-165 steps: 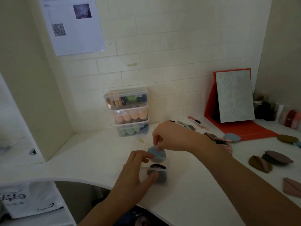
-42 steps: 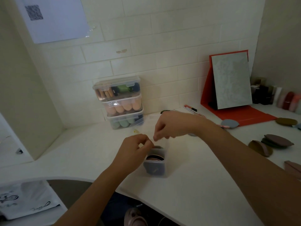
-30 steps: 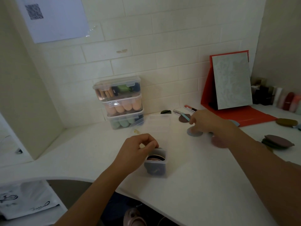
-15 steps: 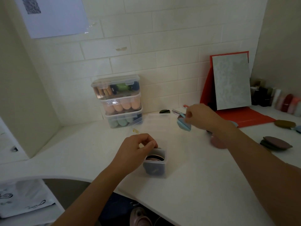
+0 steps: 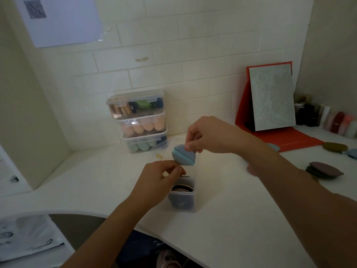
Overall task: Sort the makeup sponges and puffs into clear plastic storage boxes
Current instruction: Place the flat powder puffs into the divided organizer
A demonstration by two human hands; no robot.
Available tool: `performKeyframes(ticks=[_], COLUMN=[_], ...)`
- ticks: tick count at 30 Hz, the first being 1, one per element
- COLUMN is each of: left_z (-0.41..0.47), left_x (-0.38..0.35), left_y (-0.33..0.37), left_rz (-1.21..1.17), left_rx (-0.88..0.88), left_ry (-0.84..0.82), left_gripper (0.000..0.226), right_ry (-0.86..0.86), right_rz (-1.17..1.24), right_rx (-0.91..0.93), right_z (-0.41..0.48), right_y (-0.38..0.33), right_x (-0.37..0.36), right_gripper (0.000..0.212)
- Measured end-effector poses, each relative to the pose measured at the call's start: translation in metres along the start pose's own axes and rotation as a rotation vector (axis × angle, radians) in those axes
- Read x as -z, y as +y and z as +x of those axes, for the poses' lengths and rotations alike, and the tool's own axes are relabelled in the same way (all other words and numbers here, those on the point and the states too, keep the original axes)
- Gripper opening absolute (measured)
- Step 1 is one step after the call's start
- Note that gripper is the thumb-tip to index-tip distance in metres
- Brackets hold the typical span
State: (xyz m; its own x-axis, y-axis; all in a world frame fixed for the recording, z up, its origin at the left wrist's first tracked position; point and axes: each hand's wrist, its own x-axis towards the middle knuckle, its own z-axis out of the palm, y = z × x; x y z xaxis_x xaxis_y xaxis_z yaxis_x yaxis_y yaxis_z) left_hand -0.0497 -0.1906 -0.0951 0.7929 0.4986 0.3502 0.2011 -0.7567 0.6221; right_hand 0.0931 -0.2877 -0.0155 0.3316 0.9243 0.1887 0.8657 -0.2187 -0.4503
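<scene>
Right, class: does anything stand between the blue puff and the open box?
Only the left hand, gripping the box at its rim just under the puff that the right hand holds. The box mouth itself looks uncovered.

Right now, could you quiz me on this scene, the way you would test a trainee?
1. True or false: the right hand pinches a round blue makeup puff in the air.
2. How many lidded clear plastic boxes are stacked against the tiled wall? A two, B three, C five.
3. Which hand grips the small open clear plastic box holding dark puffs?
Key: 1 true; 2 B; 3 the left hand.
</scene>
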Motion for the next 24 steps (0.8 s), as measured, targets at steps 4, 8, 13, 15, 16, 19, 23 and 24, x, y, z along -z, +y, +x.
performKeyframes(ticks=[4,8,13,15,16,19,23,24], left_z=[0.000,0.001,0.001,0.002,0.002,0.002,0.001,0.001], left_x=[0.000,-0.001,-0.003,-0.003,-0.004,-0.005,-0.005,-0.005], left_y=[0.002,0.000,0.001,0.001,0.002,0.002,0.003,0.003], left_rz=[0.023,0.044,0.041,0.046,0.048,0.056,0.023,0.018], left_rx=[-0.014,-0.011,-0.007,-0.003,0.005,0.021,-0.008,-0.012], left_ry=[-0.004,0.013,0.045,0.057,0.060,0.057,0.067,0.071], left_gripper=[0.025,0.023,0.021,0.020,0.020,0.020,0.018,0.018], right_ry=[0.009,-0.022,-0.037,-0.060,-0.063,-0.043,-0.060,-0.077], right_rz=[-0.082,-0.095,-0.160,-0.204,-0.220,-0.224,-0.267,-0.291], right_rx=[0.004,0.003,0.029,0.018,0.006,0.015,0.064,0.070], right_z=[-0.002,-0.002,-0.008,-0.010,-0.010,-0.008,-0.003,-0.001], right_y=[-0.002,-0.006,-0.010,-0.009,-0.008,-0.006,-0.009,-0.010], right_x=[-0.004,-0.006,-0.004,-0.003,-0.003,-0.006,-0.016,-0.021], right_gripper=[0.009,0.012,0.016,0.018,0.018,0.012,0.016,0.015])
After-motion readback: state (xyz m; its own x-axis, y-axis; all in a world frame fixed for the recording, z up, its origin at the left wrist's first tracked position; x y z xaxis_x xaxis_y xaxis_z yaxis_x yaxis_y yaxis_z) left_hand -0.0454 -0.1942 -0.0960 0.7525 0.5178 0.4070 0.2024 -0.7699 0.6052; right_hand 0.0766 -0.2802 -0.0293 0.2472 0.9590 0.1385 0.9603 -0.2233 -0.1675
